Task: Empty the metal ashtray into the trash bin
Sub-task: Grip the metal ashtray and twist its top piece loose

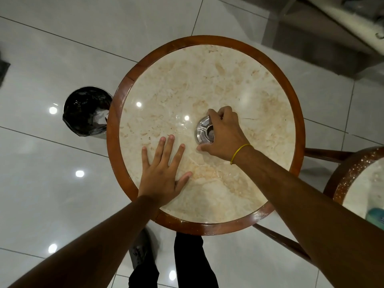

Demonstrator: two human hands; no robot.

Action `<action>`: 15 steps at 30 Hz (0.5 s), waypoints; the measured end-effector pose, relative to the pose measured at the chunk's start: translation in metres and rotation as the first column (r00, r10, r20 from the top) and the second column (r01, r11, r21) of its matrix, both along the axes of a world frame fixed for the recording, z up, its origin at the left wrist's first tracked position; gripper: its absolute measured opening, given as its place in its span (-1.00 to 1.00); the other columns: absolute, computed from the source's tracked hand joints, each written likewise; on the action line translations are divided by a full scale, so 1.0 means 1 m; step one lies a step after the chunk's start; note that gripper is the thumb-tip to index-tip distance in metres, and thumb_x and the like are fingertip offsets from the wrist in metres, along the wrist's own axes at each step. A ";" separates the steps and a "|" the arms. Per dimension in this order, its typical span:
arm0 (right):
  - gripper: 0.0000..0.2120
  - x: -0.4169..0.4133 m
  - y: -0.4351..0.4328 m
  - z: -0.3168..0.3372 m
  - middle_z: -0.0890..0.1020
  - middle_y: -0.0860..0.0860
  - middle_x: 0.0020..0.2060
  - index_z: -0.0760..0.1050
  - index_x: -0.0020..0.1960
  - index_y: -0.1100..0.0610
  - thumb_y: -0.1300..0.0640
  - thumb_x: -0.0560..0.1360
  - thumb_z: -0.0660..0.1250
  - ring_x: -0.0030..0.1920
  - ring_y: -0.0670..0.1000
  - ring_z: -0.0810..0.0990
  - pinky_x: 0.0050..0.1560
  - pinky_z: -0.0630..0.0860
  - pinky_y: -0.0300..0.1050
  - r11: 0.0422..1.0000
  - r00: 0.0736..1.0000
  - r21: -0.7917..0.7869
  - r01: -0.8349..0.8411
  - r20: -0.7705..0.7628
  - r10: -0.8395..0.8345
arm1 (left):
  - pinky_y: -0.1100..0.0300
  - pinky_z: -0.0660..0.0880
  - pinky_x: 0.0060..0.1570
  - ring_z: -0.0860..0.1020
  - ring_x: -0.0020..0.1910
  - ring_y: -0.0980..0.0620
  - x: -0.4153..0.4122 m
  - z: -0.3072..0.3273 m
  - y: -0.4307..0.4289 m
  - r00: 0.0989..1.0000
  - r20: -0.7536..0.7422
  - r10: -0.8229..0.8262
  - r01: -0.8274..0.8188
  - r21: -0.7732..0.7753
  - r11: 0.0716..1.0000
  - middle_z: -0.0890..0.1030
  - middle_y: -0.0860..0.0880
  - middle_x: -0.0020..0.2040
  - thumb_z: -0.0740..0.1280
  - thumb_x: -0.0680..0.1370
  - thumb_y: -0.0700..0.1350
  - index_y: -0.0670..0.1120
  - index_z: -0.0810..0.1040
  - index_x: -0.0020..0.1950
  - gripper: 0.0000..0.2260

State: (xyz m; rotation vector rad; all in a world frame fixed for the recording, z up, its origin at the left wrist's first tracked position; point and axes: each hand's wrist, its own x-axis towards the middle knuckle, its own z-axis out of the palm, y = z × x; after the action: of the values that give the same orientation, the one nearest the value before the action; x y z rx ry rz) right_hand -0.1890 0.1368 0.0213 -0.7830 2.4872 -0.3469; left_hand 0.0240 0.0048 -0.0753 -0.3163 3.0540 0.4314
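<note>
A round metal ashtray (202,129) sits near the middle of a round marble table (187,80) with a wooden rim. My right hand (223,136) covers its right half, fingers and thumb curled around its rim. My left hand (164,173) lies flat on the tabletop to the left of the ashtray, fingers spread, holding nothing. The trash bin (87,111), lined with a black bag, stands on the floor just off the table's left edge.
A second round table (342,179) stands at the lower right with a teal object (377,217) on it. Wooden table legs stick out at the right. White glossy floor tiles surround the table. My legs stand at the table's near edge.
</note>
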 end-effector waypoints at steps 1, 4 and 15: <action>0.00 -0.002 0.001 0.000 0.31 0.09 0.28 0.31 0.47 0.10 -0.26 0.19 0.63 0.29 0.16 0.33 0.21 0.57 0.11 0.999 1.000 0.028 -0.027 -0.009 0.027 | -0.45 -0.15 0.64 -0.07 0.79 -0.18 0.000 0.000 0.000 1.000 0.002 0.000 0.000 0.001 1.000 -0.01 -0.14 0.81 0.07 0.70 0.41 0.05 0.06 0.80 -0.24; -0.05 -0.007 0.007 -0.002 0.33 0.08 0.36 0.27 0.54 0.09 -0.24 0.31 0.57 0.33 0.19 0.33 0.18 0.56 0.10 0.997 0.998 0.053 -0.060 -0.016 0.061 | -0.45 -0.14 0.64 -0.08 0.79 -0.18 0.000 0.000 0.001 1.000 0.005 0.002 -0.002 0.004 1.000 -0.02 -0.13 0.81 0.06 0.70 0.41 0.05 0.05 0.80 -0.24; -0.67 -0.035 0.007 0.003 0.54 0.05 -0.02 0.66 0.07 0.13 0.15 0.31 0.52 -0.02 0.10 0.57 -0.07 0.46 -0.12 0.996 0.995 -0.009 0.088 0.056 -0.088 | -0.44 -0.16 0.65 -0.08 0.79 -0.18 0.000 0.004 0.001 1.000 0.013 0.001 -0.001 0.011 1.000 -0.03 -0.13 0.81 0.02 0.71 0.41 0.05 0.03 0.80 -0.25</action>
State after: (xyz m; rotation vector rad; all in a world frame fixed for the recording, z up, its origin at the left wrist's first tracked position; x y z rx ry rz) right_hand -0.2243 0.1443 0.0248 -0.6606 2.4741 -0.4089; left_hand 0.0240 0.0062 -0.0711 -0.3188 3.0375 0.4448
